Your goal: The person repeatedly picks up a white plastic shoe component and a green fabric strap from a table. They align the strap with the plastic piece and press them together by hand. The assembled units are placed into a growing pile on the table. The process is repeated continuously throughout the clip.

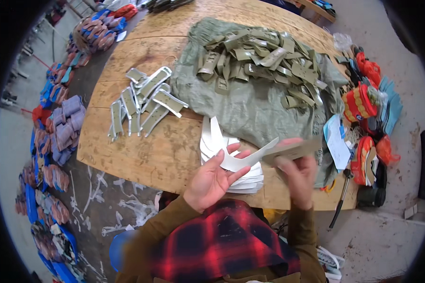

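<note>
My left hand (208,185) is palm up, holding a curved white sheet piece (237,163) loosely between thumb and fingers. The piece bends into a V shape, and its right arm reaches toward my right hand (299,175). That hand grips a flat olive-green strip (295,151), smeared a little by motion; its fingertips lie partly behind it. Below both hands, a fanned stack of white pieces (246,185) rests at the table's near edge. Several olive pieces with white edging (154,119) are piled on the left of the table.
The wooden table (141,160) carries a grey-green woven sack (250,111) with a heap of loose olive pieces (264,56) on it. At the right edge are red bags (361,104), white papers (337,142) and a hammer-like tool (341,200). Bundles (68,125) line the left floor.
</note>
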A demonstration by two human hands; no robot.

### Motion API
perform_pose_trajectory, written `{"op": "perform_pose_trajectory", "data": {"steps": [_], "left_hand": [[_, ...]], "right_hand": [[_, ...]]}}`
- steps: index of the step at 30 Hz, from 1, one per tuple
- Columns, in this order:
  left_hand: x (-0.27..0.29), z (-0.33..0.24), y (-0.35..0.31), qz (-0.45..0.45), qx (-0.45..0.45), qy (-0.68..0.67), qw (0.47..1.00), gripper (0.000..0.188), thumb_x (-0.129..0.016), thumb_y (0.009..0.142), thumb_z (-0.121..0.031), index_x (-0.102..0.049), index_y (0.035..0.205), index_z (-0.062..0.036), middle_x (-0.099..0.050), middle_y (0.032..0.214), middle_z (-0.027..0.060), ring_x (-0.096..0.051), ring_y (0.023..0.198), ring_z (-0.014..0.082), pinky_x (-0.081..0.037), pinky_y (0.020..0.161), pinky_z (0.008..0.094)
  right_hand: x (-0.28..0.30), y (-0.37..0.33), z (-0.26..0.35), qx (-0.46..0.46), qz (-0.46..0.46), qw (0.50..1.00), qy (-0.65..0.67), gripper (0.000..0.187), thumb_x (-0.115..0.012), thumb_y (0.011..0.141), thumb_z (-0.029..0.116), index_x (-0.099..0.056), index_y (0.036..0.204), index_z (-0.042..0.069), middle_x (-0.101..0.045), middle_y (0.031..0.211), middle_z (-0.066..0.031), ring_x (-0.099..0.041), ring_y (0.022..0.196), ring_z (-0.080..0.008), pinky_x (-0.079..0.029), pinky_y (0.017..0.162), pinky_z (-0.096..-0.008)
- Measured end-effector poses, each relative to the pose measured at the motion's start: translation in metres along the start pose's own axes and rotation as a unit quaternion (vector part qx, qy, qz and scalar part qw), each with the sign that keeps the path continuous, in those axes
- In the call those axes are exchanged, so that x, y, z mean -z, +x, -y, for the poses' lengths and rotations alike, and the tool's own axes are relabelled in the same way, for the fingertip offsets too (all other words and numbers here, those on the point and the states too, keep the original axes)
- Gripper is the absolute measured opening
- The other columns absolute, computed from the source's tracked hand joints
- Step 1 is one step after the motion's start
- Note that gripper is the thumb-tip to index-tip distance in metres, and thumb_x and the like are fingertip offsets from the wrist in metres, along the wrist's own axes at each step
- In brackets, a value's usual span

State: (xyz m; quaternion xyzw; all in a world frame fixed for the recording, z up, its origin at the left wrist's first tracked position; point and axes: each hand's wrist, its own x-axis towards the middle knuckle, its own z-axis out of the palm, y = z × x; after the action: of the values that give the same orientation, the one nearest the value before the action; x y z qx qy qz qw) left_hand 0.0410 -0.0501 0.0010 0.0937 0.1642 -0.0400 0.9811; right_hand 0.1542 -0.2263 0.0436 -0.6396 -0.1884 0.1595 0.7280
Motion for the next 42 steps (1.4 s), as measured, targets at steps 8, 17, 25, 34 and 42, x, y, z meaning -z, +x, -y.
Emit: {"op": "perform_pose_trajectory", "data": {"steps": [8,17,25,34,42], "left_hand": [[-0.001,0.0,-0.008,-0.015,-0.014,0.068,0.997,0.045,-0.036,0.106,-0.031,-0.04,0.14,-0.0016,-0.052,0.135,0.0127,-0.053,0.123,0.0211,-0.042,0.108,0.0381],[0.003,0.001,-0.008,-0.02,-0.023,0.096,0.995,0.045,-0.032,0.107,-0.028,-0.036,0.142,0.0002,-0.053,0.134,0.0132,-0.056,0.118,0.0214,-0.044,0.105,0.0384],[0.001,0.0,-0.008,-0.017,-0.024,0.107,0.994,0.045,-0.032,0.107,-0.028,-0.038,0.141,0.0007,-0.054,0.132,0.0123,-0.057,0.116,0.0198,-0.046,0.103,0.037],[-0.006,-0.014,-0.01,-0.005,-0.066,0.314,0.947,0.047,-0.035,0.106,-0.029,-0.041,0.138,0.0041,-0.06,0.126,0.0132,-0.059,0.113,0.0191,-0.045,0.102,0.0361],[-0.034,-0.043,-0.027,-0.032,-0.304,0.732,0.609,0.011,-0.064,0.091,-0.009,-0.064,0.097,0.0003,-0.063,0.071,0.015,-0.066,0.064,0.0225,-0.049,0.057,0.0338]], "right_hand": [[-0.024,-0.002,-0.032,0.164,0.155,0.937,-0.267,0.036,-0.074,0.078,0.004,-0.062,0.112,-0.001,-0.067,0.09,-0.0115,-0.064,0.074,-0.0223,-0.05,0.063,-0.0318],[-0.032,-0.004,-0.03,0.139,0.156,0.941,-0.266,0.027,-0.073,0.079,0.004,-0.064,0.105,0.0,-0.067,0.091,-0.0111,-0.065,0.077,-0.0235,-0.049,0.067,-0.0324],[-0.029,-0.002,-0.037,0.19,0.167,0.925,-0.283,0.036,-0.073,0.079,0.003,-0.061,0.112,-0.002,-0.066,0.089,-0.0137,-0.065,0.071,-0.025,-0.049,0.059,-0.0331],[-0.035,-0.01,-0.043,0.252,0.125,0.935,-0.217,0.031,-0.071,0.079,0.0,-0.057,0.107,0.0,-0.063,0.089,-0.0141,-0.064,0.073,-0.0317,-0.051,0.061,-0.0356],[-0.028,-0.021,-0.016,0.346,0.171,0.836,-0.389,0.036,-0.067,0.069,0.001,-0.058,0.105,0.001,-0.061,0.094,-0.0142,-0.063,0.08,-0.0293,-0.052,0.067,-0.0365]]}}
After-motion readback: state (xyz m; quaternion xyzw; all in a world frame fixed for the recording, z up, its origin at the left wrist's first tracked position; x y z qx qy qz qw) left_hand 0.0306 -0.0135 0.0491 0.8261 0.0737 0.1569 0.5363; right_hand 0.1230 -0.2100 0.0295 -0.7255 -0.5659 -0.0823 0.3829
